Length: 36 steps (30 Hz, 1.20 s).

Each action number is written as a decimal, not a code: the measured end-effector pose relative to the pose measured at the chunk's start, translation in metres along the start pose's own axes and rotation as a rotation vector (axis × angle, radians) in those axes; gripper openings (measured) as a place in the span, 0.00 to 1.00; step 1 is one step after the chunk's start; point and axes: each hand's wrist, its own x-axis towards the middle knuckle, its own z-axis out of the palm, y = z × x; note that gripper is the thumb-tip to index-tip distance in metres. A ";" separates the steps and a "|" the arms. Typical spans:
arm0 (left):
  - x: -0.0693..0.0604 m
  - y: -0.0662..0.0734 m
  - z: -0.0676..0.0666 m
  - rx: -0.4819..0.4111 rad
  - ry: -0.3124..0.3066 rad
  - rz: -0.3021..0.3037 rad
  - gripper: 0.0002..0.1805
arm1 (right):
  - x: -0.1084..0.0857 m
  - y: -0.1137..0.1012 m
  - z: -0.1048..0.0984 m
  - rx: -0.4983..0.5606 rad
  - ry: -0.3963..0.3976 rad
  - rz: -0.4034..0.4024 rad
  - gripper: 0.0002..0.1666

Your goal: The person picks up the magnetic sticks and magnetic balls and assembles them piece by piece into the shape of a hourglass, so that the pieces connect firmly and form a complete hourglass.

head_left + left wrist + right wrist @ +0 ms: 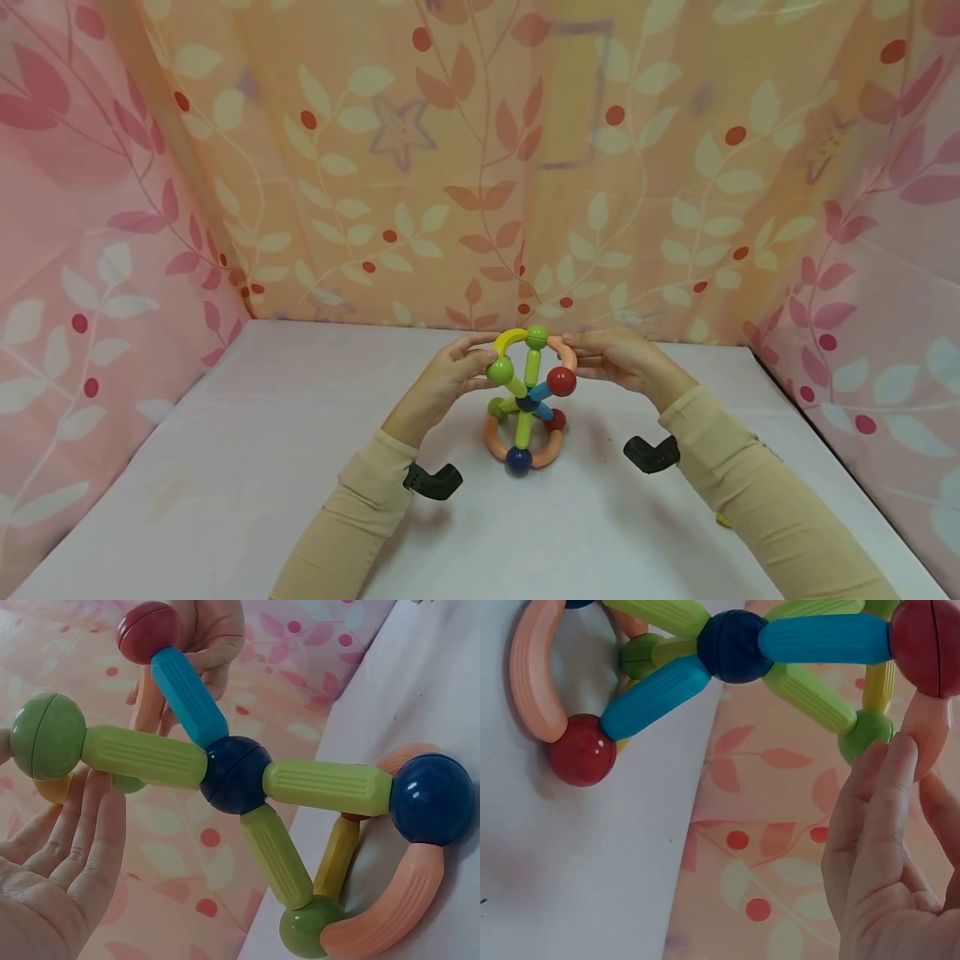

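A toy of magnetic balls and rods [533, 367] stands upright on the table, joined at a dark blue middle ball [238, 774]. Green and blue straight rods branch from it; curved rods link the outer balls in upper and lower rings. On the upper left, my left hand [442, 379] holds the green ball [500, 372], thumb against it, fingers stretched behind by the yellow curved rod [510, 337]. My right hand [622, 358] pinches the peach curved rod [928, 727] beside the upper red ball [561, 382]. Below, another dark blue ball [519, 461] touches the table.
A small yellow-green piece [722, 520] lies on the white table [247, 467], partly hidden by the right forearm. Black wrist mounts [433, 482] stick out beneath both sleeves. Patterned curtains [480, 167] stand at the back and sides.
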 end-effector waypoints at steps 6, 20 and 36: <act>0.000 0.004 -0.001 0.026 0.012 -0.003 0.26 | 0.001 0.040 -0.010 -0.051 0.058 0.038 0.31; 0.029 -0.042 -0.032 0.406 -0.076 -0.291 0.24 | 0.007 0.105 0.020 -0.029 0.096 0.142 0.25; 0.008 -0.053 -0.026 0.531 -0.206 -0.319 0.15 | 0.031 0.099 0.019 -0.011 0.126 0.096 0.23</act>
